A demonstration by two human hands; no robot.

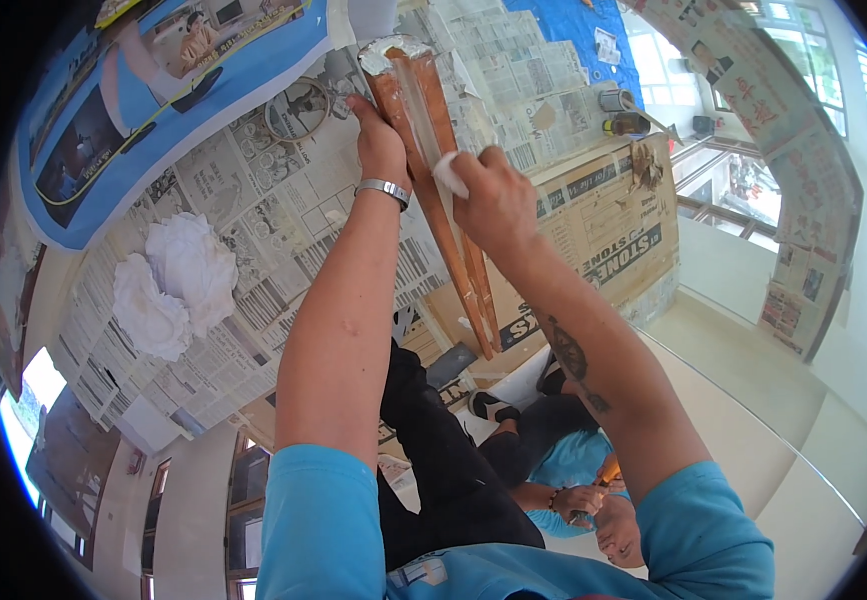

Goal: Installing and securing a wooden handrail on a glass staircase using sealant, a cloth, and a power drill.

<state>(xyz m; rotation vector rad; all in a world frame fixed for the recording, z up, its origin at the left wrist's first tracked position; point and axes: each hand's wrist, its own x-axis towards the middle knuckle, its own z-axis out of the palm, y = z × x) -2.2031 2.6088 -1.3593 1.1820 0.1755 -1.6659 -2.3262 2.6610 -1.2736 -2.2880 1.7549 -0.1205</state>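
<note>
A long, tapered brown wooden piece [464, 285] with a pale centre groove runs from the top middle toward me. Its broad top end has a whitish patch. My left hand [379, 145] is closed against the piece's upper left side, thumb along it. Fingers of my right hand [494, 200] pinch a small white pad or cloth [450, 175] on the piece's middle; exactly what it is, I cannot tell.
Newspapers [214, 170] and printed cardboard [604, 225] cover the work surface. A blue poster [94, 210] and crumpled white cloths [194, 270] lie left. Blue sheeting [599, 45] and small containers [624, 123] are at upper right. A person [564, 470] in blue holds an orange-handled tool below.
</note>
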